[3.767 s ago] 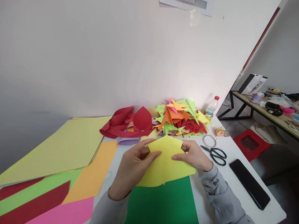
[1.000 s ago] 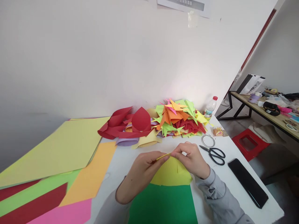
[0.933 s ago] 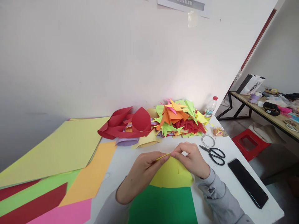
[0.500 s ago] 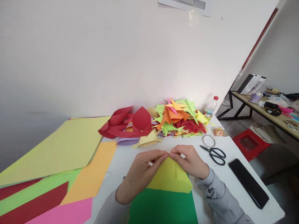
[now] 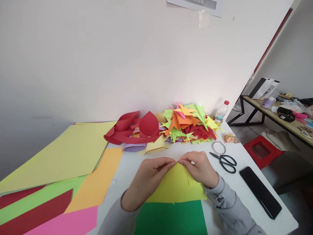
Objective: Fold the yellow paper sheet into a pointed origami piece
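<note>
A yellow sheet of paper (image 5: 174, 187) hangs between my hands, its top edge pinched at one spot. My left hand (image 5: 148, 181) is closed, thumb and index fingertip gripping that edge from the left. Close beside it, my right hand (image 5: 199, 166) pinches the same edge from the right, the fingertips of both hands nearly touching. A crease or flap shows on the right part of the yellow sheet. Under its lower edge lies a green sheet of paper (image 5: 172, 218) on the white table (image 5: 117, 182). My hands hide the sheet's upper corners.
Coloured sheets, a large pale-yellow one (image 5: 66, 153) on top, cover the left side. Red rolled paper (image 5: 127, 127) and folded paper stars (image 5: 183, 120) lie along the wall. At right are a bottle (image 5: 221, 113), tape roll (image 5: 218, 148), scissors (image 5: 225, 161) and black phone (image 5: 260, 192).
The yellow paper has spread wider and flatter, its lower edge now reaching farther right and left. Both hands keep their pinch in nearly the same place.
</note>
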`<act>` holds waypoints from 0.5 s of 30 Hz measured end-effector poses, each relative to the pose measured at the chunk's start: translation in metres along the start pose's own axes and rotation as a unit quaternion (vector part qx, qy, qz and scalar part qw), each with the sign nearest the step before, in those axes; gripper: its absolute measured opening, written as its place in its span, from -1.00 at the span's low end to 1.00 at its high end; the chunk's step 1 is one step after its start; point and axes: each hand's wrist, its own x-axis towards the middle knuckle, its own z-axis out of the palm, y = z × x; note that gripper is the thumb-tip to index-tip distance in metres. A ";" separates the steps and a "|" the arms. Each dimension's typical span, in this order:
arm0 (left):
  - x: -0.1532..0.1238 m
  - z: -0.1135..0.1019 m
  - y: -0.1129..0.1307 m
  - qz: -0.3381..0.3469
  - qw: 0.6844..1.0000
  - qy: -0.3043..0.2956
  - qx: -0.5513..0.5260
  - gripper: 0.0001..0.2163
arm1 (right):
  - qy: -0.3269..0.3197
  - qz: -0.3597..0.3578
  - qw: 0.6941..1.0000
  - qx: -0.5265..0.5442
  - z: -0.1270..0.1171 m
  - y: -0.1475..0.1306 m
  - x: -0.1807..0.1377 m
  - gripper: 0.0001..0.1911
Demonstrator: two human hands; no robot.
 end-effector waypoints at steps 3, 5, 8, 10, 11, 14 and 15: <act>-0.001 -0.004 0.001 -0.015 1.000 0.006 -0.004 -0.72 | 0.018 0.012 0.999 0.034 -0.002 0.000 0.002 -0.73; -0.001 -0.006 0.000 -0.010 1.000 0.008 -0.001 -0.72 | 0.021 0.016 0.999 0.045 -0.003 -0.001 0.003 -0.74; 0.000 -0.007 -0.004 0.002 1.000 0.014 0.002 -0.71 | 0.026 0.018 0.998 0.054 -0.005 -0.001 0.003 -0.75; 0.000 -0.007 -0.008 0.009 1.000 0.011 0.001 -0.68 | 0.029 0.022 0.998 0.058 -0.005 0.000 0.003 -0.74; -0.001 -0.007 -0.010 0.013 1.000 0.005 -0.001 -0.67 | 0.029 0.024 0.998 0.057 -0.005 0.000 0.003 -0.73; -0.002 -0.008 -0.012 0.033 0.999 -0.007 -0.015 -0.60 | 0.028 0.031 0.997 0.058 -0.005 0.003 0.003 -0.71; -0.003 -0.008 -0.012 0.036 0.999 -0.004 -0.020 -0.59 | 0.031 0.033 0.997 0.061 -0.005 0.003 0.003 -0.70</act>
